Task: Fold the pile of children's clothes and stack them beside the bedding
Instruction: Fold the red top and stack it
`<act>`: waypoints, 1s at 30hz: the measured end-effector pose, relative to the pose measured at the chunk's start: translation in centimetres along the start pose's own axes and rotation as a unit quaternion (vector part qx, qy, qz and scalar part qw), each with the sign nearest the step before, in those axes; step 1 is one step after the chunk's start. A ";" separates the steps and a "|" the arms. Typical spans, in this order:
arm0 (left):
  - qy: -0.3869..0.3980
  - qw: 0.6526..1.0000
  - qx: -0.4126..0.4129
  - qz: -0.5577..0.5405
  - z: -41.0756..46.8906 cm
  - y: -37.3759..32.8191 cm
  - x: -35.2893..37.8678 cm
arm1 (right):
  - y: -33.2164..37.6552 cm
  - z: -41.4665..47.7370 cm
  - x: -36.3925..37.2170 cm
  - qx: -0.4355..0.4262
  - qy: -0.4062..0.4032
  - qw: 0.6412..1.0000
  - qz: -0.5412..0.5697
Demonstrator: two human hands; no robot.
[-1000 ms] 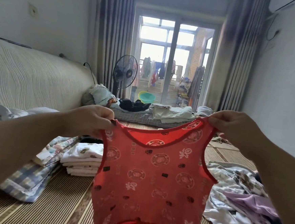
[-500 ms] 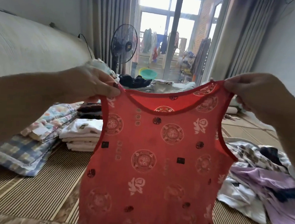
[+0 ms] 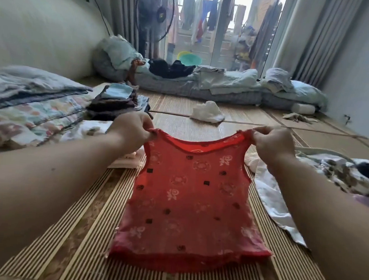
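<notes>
A child's red sleeveless top (image 3: 192,198), printed with pale roundels, flowers and small dark squares, lay spread front-up on the striped mat (image 3: 65,241) at the lower centre of the frame, its hem toward me. I pinched one shoulder strap with my left hand (image 3: 131,133) and the other with my right hand (image 3: 271,146). The unfolded pile (image 3: 335,173) of white, patterned and lilac pieces sprawled at the right edge. Folded white clothes (image 3: 89,130) and a darker stack (image 3: 113,106) sat at centre left, just beside the floral bedding (image 3: 26,114).
</notes>
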State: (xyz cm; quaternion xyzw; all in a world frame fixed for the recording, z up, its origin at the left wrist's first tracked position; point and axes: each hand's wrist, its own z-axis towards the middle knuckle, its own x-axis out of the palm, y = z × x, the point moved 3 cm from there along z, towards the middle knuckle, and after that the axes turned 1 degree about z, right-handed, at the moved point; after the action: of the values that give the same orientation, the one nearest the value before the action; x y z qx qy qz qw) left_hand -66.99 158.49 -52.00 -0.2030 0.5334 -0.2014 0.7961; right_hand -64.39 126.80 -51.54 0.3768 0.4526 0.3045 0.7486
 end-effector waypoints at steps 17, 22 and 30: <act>0.338 0.906 0.198 0.163 -15.7 5.4 8.3 | -12.1 -16.2 -1.4 0.042 0.247 0.927 -0.280; 0.313 0.912 0.158 0.213 -14.3 6.6 8.2 | -9.3 -15.9 0.3 -0.073 0.157 0.947 -0.270; 0.375 0.874 0.128 0.282 -14.2 6.4 9.5 | -8.8 -16.4 7.6 0.046 0.333 0.828 -0.450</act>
State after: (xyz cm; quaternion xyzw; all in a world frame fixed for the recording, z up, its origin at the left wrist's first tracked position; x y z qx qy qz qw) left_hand -76.25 157.23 -67.67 0.1505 0.7957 -0.0963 0.5788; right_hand -75.21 132.95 -67.40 0.0414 0.8071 0.0196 0.5886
